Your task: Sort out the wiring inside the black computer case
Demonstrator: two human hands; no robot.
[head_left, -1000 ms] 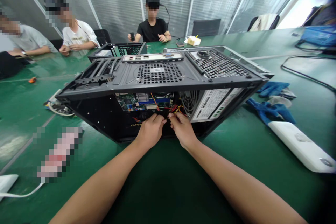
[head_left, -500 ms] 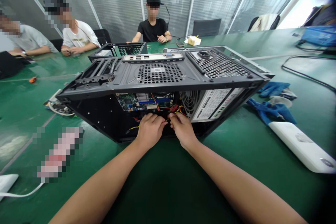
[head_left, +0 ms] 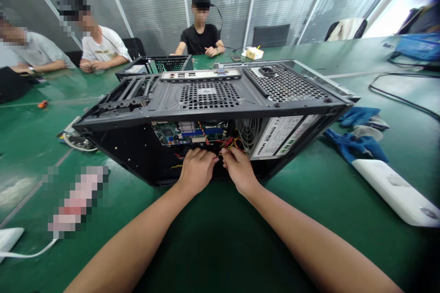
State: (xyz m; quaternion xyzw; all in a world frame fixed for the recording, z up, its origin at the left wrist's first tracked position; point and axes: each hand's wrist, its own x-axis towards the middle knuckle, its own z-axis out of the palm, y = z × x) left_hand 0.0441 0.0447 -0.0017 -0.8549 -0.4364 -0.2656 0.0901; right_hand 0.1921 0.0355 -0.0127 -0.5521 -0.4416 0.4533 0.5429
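A black computer case [head_left: 165, 100] stands in front of me, its open side facing me. Inside show a green motherboard [head_left: 165, 132] with a blue slot, and a power supply [head_left: 282, 137] with a white label and a fan grille. Low in the opening, my left hand [head_left: 195, 171] is closed, its thumb and fingers pinched on a thin cable. My right hand [head_left: 239, 169] is pinched on the cable just to the right, close to the red and yellow wires [head_left: 233, 143]. The held piece of cable is small, dark and mostly hidden by my fingers.
Blue gloves [head_left: 360, 142] and a white oblong device [head_left: 388, 187] lie on the right of the green table. A pixelated pink object [head_left: 79, 201] with a white cable lies on the left. Another case frame [head_left: 165, 62] stands behind. Several people sit across the table.
The yellow-and-black cable left of my left hand has shifted, and its dark end no longer shows clearly. Both hands stay almost in place, still pinched.
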